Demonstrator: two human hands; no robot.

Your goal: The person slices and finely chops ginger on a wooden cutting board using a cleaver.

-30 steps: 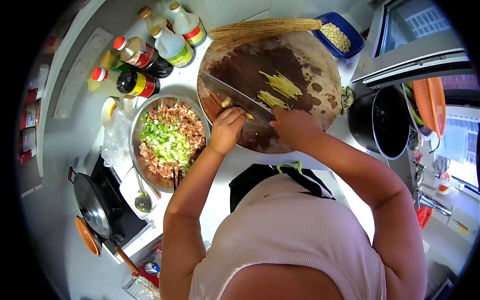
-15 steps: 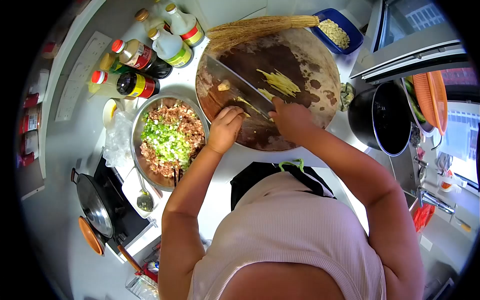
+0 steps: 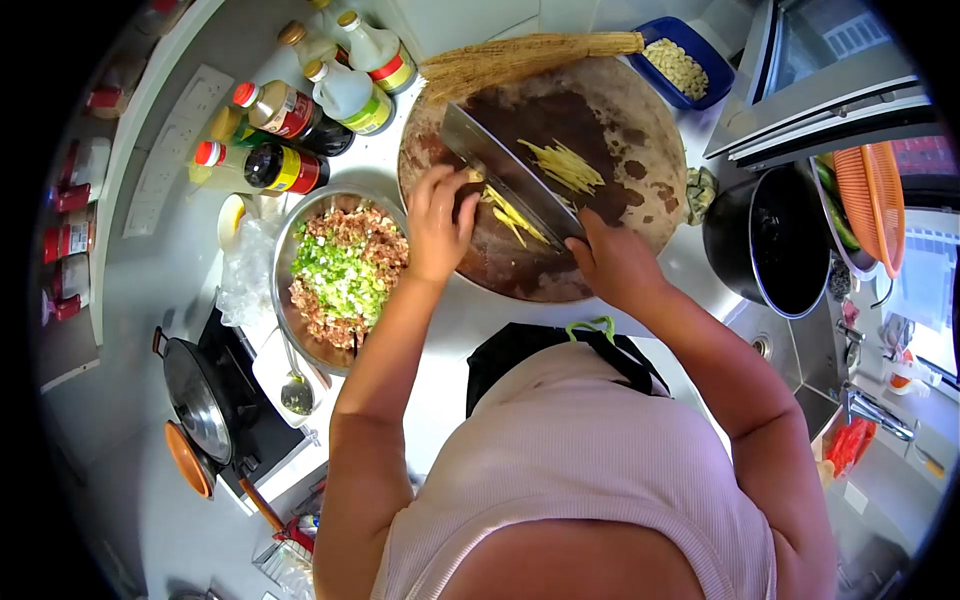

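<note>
My right hand [image 3: 618, 262] grips a cleaver [image 3: 512, 172], its wide blade slanting across the round wooden chopping board [image 3: 640, 215]. Thin yellow strips, which look like ginger [image 3: 514, 214], lie along the near left side of the blade. Beyond the blade is a larger pile of similar strips [image 3: 563, 166]. My left hand [image 3: 440, 222] is over the board's left edge, fingers apart, with fingertips close to the blade and to the upper end of the nearer strips.
A steel bowl [image 3: 281, 270] of minced meat and chopped scallion stands left of the board. Sauce bottles [image 3: 290, 110] line the back left. A straw brush [image 3: 530, 58] rests along the board's far edge, near a blue container [image 3: 712, 90] of pale kernels. A black pot [image 3: 728, 240] stands right.
My left hand has lifted off the pieces it pressed on and its fingers have spread. The cleaver has shifted right, and cut strips now show beside it. The lump at the board's left is out of sight.
</note>
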